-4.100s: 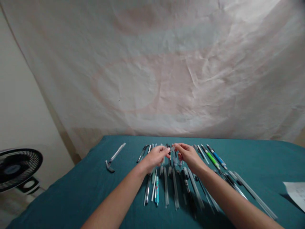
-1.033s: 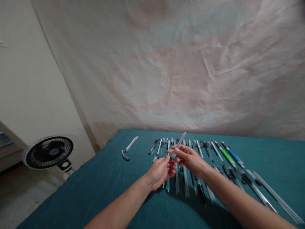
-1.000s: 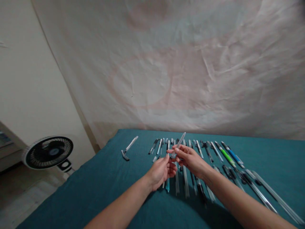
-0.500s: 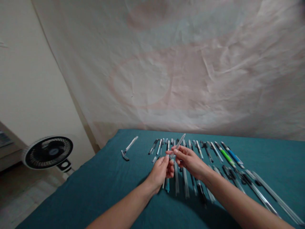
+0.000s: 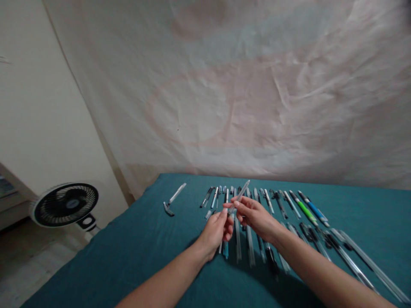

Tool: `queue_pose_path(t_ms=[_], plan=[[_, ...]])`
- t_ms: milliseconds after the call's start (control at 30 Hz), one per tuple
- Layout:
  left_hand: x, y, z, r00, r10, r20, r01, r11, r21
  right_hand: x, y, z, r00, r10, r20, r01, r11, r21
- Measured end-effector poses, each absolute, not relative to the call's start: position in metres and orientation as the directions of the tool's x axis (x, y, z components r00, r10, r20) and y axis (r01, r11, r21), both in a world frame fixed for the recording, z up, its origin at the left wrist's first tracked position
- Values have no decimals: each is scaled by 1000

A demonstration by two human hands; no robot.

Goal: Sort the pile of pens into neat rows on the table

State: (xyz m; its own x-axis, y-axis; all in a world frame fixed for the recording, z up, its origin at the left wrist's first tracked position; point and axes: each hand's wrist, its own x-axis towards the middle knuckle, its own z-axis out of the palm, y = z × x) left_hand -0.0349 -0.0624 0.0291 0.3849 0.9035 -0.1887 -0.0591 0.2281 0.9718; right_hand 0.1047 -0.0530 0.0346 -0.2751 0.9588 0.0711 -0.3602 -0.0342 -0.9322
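Note:
A clear, pale pen barrel [image 5: 243,190] is held slanting up to the right above the table. My right hand [image 5: 255,215] pinches it between thumb and fingers along its lower part. At its lower end, the thumb and fingers of my left hand [image 5: 215,231] are closed. The fingers hide that end, so its details do not show. Beneath both hands lie pens in rows, among them a clear pen [image 5: 250,250] and a dark pen [image 5: 272,261].
A green pen [image 5: 303,208] and a blue pen [image 5: 314,209] lie on the right of the teal tablecloth [image 5: 135,252]. Long clear pens [image 5: 375,265] reach the near right. Apart at far left lies a pen [image 5: 177,192] beside a dark curved piece [image 5: 168,209]. A fan [image 5: 66,205] stands left of the table.

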Motion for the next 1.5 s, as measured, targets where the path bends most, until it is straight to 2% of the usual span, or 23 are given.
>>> queue_pose_path(t_ms=[133, 333, 500, 733, 967, 1233, 1500], plan=[[-36, -64, 31, 455, 848, -273, -82, 345, 935, 105, -52, 33, -262, 962, 75, -359, -25, -933], [-36, -62, 27, 431, 887, -163, -159, 253, 954, 105, -51, 33, -259, 963, 72, -363, -28, -931], [-37, -60, 25, 446, 868, -218, -123, 301, 946, 104, -51, 33, -251, 966, 61, -351, -32, -936], [-34, -60, 19, 387, 910, -147, -161, 224, 961, 104, -51, 32, -256, 965, 61, -355, -35, -934], [-34, -61, 25, 417, 887, -199, -173, 292, 941, 105, -51, 32, -254, 965, 57, -342, -35, -939], [-36, -60, 20, 387, 913, -126, -154, 199, 968, 104, -52, 34, -256, 964, 68, -353, -28, -935], [-35, -59, 23, 434, 884, -174, -148, 260, 954, 104, -52, 34, -237, 971, 37, -347, -49, -937]])
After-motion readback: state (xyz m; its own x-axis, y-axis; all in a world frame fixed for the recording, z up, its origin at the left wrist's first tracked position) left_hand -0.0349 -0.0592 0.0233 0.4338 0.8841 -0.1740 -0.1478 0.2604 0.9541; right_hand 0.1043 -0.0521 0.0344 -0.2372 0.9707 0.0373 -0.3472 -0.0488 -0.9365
